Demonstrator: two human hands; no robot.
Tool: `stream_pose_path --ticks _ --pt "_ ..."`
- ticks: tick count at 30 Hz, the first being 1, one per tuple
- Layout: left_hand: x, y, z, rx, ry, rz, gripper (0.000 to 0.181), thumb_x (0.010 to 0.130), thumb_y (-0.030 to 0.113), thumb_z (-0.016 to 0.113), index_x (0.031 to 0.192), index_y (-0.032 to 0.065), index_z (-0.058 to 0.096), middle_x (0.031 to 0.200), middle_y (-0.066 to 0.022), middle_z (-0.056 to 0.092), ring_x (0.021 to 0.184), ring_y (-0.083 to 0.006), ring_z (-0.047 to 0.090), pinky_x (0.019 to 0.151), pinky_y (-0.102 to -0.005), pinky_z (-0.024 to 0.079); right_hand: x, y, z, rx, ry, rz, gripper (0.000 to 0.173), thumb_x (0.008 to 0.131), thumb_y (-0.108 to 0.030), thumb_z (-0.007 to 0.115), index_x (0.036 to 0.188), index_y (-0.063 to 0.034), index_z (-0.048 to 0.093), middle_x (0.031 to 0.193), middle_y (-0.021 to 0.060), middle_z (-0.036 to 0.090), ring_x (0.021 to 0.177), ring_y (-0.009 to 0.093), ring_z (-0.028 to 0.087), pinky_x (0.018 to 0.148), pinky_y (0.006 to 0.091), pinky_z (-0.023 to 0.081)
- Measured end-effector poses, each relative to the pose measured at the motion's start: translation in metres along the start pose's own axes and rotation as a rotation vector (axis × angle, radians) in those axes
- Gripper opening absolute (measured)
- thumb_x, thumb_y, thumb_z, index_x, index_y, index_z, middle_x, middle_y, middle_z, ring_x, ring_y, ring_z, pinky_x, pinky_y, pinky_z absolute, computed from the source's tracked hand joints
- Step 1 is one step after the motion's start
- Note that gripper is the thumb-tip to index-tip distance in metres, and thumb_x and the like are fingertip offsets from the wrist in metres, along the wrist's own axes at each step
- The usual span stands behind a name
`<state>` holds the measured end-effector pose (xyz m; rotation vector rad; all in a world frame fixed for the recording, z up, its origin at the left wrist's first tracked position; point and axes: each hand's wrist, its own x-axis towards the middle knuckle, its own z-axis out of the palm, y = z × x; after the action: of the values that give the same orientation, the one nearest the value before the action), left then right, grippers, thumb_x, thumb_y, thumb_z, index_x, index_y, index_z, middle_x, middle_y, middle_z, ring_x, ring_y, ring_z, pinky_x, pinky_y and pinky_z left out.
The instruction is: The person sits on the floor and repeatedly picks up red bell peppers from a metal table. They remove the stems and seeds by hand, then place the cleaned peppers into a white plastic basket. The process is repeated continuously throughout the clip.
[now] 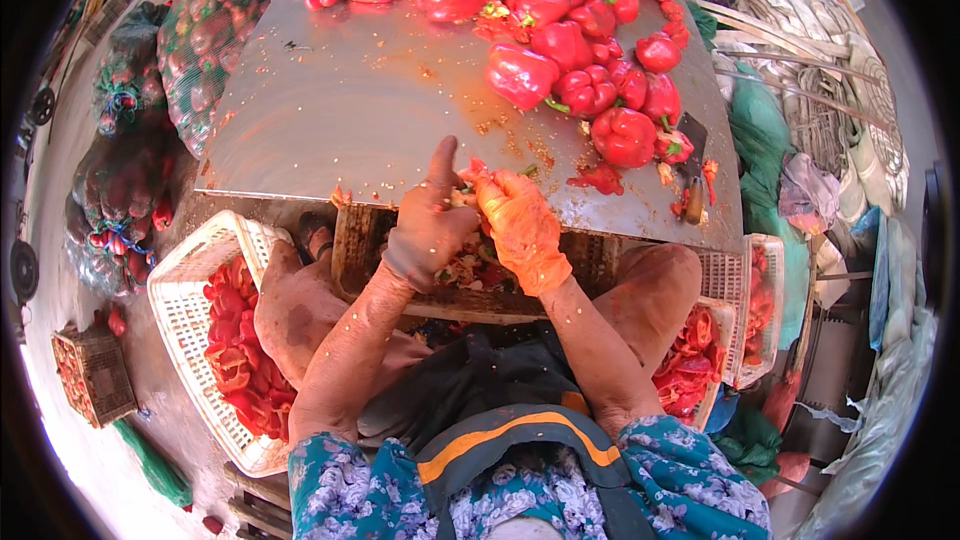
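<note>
Both hands meet over the near edge of the metal table [337,112]. My right hand [521,229], in an orange-stained glove, grips a torn piece of red bell pepper [474,169]. My left hand [429,221] is against it, index finger pointing away and the other fingers curled. Pale core shows between the hands; whether the left fingers hold it is hidden. Below them, a dirty crate [442,307] between the knees contains pepper cores and scraps [476,270]. Whole red bell peppers [523,75] are heaped on the table's far and right parts.
A wooden-handled knife [695,202] lies at the table's right side, near a pepper scrap [600,178]. White plastic crates of cut red peppers stand left [176,300] and right [720,367]. Filled mesh sacks [120,202] line the left. Folded sheeting [847,105] lies right.
</note>
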<state>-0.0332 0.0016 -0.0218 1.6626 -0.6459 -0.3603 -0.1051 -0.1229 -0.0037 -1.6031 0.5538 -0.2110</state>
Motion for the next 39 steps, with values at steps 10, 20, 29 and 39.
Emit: stream_pose_path --ticks 10,20,29,39 --pt "0.01 0.009 -0.015 -0.3 -0.123 -0.472 0.045 0.075 0.009 0.057 0.119 -0.0015 0.061 0.09 -0.0092 0.064 0.079 -0.0199 0.061 0.069 -0.0296 0.05 -0.009 0.009 -0.064 -0.224 0.283 -0.125 0.027 0.098 -0.035 0.06 0.098 -0.0096 0.07 0.075 0.0042 0.065 0.062 0.017 0.057 0.055 0.0299 0.044" --pt "0.0 -0.015 0.006 0.633 -0.522 -0.093 0.035 0.084 0.027 0.06 0.115 0.0114 0.065 0.114 -0.0151 0.067 0.112 -0.0326 0.061 0.092 -0.0416 0.05 -0.005 -0.071 0.016 -0.223 -0.281 -0.42 0.026 0.084 -0.008 0.066 0.109 -0.0063 0.073 0.119 0.0111 0.069 0.106 0.023 0.064 0.093 0.0348 0.05" --pt "0.006 0.019 -0.003 0.575 -0.459 -0.196 0.027 0.084 0.026 0.056 0.1 0.0049 0.062 0.105 -0.0195 0.064 0.097 -0.041 0.062 0.086 -0.0455 0.05 0.123 -0.068 -0.037 -0.686 0.086 -0.33 0.06 0.084 -0.031 0.068 0.134 -0.0042 0.052 0.126 0.0201 0.061 0.116 0.035 0.058 0.099 0.0416 0.047" --pt "0.015 0.011 -0.008 0.391 -0.163 -0.222 0.035 0.084 0.023 0.055 0.114 0.0042 0.06 0.113 -0.0219 0.062 0.101 -0.0408 0.061 0.089 -0.0456 0.049 0.135 -0.024 -0.063 -0.947 0.132 -0.657 0.037 0.076 -0.027 0.072 0.103 -0.0028 0.067 0.107 0.0188 0.066 0.105 0.038 0.061 0.09 0.0457 0.048"
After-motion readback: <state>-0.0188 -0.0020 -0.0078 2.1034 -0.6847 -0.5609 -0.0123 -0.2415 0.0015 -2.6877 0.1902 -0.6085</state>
